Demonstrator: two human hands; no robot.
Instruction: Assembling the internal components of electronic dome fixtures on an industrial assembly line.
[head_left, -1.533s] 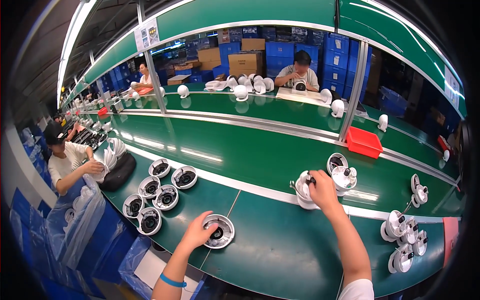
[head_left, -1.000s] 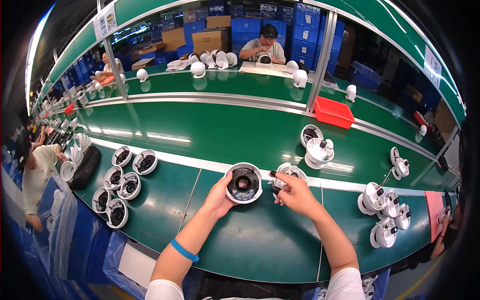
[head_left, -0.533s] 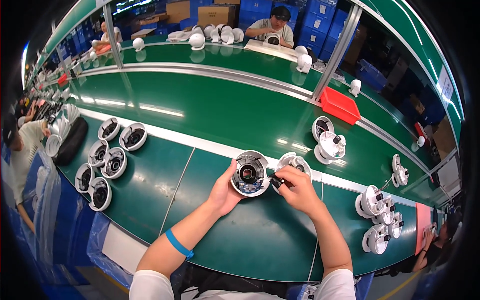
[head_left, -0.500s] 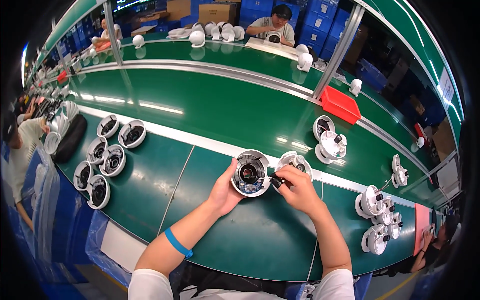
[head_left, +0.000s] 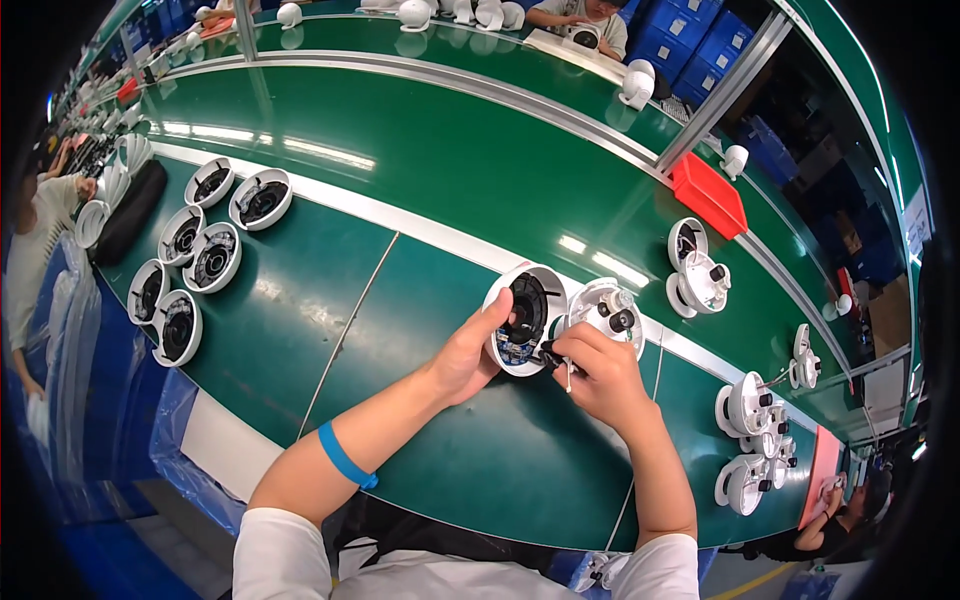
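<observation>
Right hand [head_left: 600, 378] fingers are pinching a small dark plug with thin white wires at the rim of the dome housing [head_left: 527, 318]; left hand [head_left: 466, 355] is gripping that housing, thumb hooked over its near edge, fingers wrapping behind; the housing is tilting on edge, open side facing the person, just above the green bench [head_left: 330, 300]; it is a round white shell, dark hollow inside, a bit of blue circuit board showing at the lower rim; a white camera part [head_left: 610, 312] is sitting just behind the right hand, touching or nearly touching the housing, cannot tell which; a blue wristband [head_left: 345, 457] is circling the left forearm.

Six more open housings [head_left: 200, 255] are lying in a cluster at far left on the bench; finished white units [head_left: 750, 440] are grouping at right; a red tray [head_left: 712, 193] is resting on the belt beyond; other workers are sitting across and at both sides; blue crates [head_left: 690, 45] are stacking behind.
</observation>
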